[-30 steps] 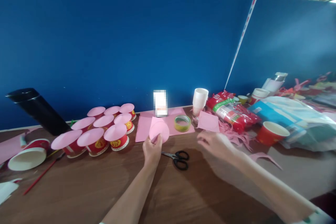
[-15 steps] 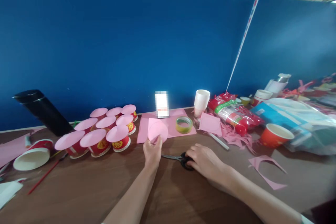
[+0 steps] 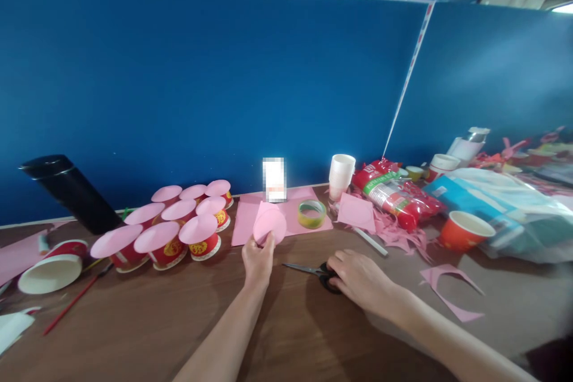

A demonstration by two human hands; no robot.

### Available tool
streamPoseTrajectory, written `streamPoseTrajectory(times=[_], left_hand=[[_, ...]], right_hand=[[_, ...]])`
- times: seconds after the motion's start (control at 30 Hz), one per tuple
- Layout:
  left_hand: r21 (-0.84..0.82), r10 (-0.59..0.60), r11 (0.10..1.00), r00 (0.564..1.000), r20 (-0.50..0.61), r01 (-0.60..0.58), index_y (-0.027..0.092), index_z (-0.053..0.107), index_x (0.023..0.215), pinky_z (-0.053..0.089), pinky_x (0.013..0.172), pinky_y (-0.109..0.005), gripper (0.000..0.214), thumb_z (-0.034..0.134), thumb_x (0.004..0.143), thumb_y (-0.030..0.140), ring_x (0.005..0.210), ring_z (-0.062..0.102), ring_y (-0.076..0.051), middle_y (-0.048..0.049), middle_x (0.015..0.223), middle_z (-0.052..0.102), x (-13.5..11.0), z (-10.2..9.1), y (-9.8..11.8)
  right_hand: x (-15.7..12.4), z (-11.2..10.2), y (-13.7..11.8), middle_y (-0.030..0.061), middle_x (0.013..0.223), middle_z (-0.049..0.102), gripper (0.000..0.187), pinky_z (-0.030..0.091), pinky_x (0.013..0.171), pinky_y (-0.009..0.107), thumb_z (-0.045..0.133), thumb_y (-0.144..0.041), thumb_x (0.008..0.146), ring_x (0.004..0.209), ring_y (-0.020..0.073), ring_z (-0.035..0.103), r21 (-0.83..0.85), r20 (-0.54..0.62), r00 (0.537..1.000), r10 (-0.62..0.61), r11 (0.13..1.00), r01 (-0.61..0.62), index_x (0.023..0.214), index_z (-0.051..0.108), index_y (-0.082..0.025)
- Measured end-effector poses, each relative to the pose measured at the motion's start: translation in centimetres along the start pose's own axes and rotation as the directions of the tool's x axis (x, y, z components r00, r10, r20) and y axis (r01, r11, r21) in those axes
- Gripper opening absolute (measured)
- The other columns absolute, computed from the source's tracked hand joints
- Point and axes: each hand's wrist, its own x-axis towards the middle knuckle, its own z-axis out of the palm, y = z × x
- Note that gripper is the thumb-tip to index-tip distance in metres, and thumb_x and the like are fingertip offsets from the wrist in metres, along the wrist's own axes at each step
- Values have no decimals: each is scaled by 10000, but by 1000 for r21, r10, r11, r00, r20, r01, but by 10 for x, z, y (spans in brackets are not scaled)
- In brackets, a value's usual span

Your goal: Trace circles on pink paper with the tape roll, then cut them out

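Observation:
Pinched between the thumb and fingers of my left hand [image 3: 258,262] is a pink paper circle [image 3: 270,225], with a corner of pink paper showing behind its upper left edge. My right hand [image 3: 358,274] rests low over the table with its fingers on the black handles of the scissors [image 3: 308,271]. The blades point left toward my left wrist, closed or nearly so. Behind the circle lie pink sheets [image 3: 244,221] and a roll of green-yellow tape [image 3: 312,215].
Several red paper cups topped with pink discs [image 3: 199,230] stand left, near a black bottle [image 3: 67,191] and a red brush [image 3: 74,301]. Rightward are stacked white cups [image 3: 341,176], a red bag [image 3: 394,194], an orange cup [image 3: 465,231], a cut-out pink scrap [image 3: 452,292] and a wrapped blue package [image 3: 505,215].
My right hand and the scissors have shifted slightly right, away from my left hand. The paper circle stays in my left hand; the whole view has moved a little.

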Motion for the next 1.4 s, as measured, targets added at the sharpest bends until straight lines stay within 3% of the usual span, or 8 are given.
streamPoseTrajectory(times=[0.37, 0.53, 0.63, 0.73, 0.87, 1.07, 1.23, 1.4], left_hand=[[25, 15, 1000, 1000, -7, -14, 95, 659, 745, 443, 546, -280, 333, 604, 653, 410, 582, 601, -203, -61, 595, 651, 0, -2, -1], [24, 35, 999, 999, -11, -35, 101, 661, 715, 439, 547, -279, 329, 592, 665, 420, 570, 588, -196, -54, 572, 640, 2, 0, -3], [-39, 65, 997, 998, 12, -64, 104, 666, 785, 448, 576, -274, 324, 592, 676, 401, 616, 600, -196, -59, 635, 662, 1, 2, -2], [-71, 88, 994, 995, 56, -84, 102, 667, 798, 454, 582, -270, 306, 599, 674, 373, 629, 605, -195, -68, 669, 675, -2, 2, 1], [-97, 56, 994, 995, 78, -48, 98, 661, 801, 462, 571, -262, 295, 638, 637, 342, 633, 613, -194, -70, 682, 679, -5, 0, 7], [-327, -44, 941, 991, 129, 84, 112, 651, 826, 459, 562, -253, 331, 675, 610, 361, 617, 595, -162, -29, 680, 661, -4, -2, 9], [-548, -81, 809, 964, 255, 212, 109, 648, 763, 456, 604, -261, 316, 709, 592, 367, 627, 589, -156, -32, 668, 649, -3, 1, 5], [-549, -26, 812, 953, 302, 196, 107, 648, 801, 448, 643, -260, 288, 682, 649, 349, 674, 587, -160, -49, 719, 662, -4, 0, 6]], right_hand=[[2, 7, 6, 65, 861, 603, 50, 384, 660, 282, 592, -151, 774, 828, 224, 552, -12, 0, 998, -56, 998, 56, 814, 578, -177], [-8, 2, 15, 45, 894, 619, 111, 388, 680, 291, 510, -172, 820, 804, 207, 583, 292, 33, 999, -8, 956, -2, 922, 543, -201], [-9, 0, 16, 27, 849, 619, 105, 398, 674, 276, 460, -194, 846, 776, 174, 569, 622, 30, 999, -13, 783, -9, 929, 524, -202], [0, 4, 10, 14, 794, 598, 123, 413, 618, 248, 509, -229, 823, 712, 143, 556, 895, -6, 1000, -23, 445, 16, 934, 475, -190], [22, 9, -2, -13, 741, 592, 429, 394, 545, 219, 643, -249, 736, 624, 115, 535, 986, -49, 999, 23, 160, 44, 1083, 396, -208], [61, 14, -9, -35, 673, 513, 350, 312, 431, 186, 639, -346, 729, 531, 88, 426, 990, -120, 959, 255, 99, 97, 1018, 500, -205], [70, 38, -9, -21, 691, 530, 336, 347, 443, 214, 593, -329, 768, 512, 102, 436, 984, -151, 948, 281, 134, 118, 1056, 475, -204], [64, 51, -12, -31, 701, 515, 296, 400, 583, 242, 630, -288, 756, 621, 123, 482, 955, -239, 938, 252, 238, 180, 1003, 491, -203]])
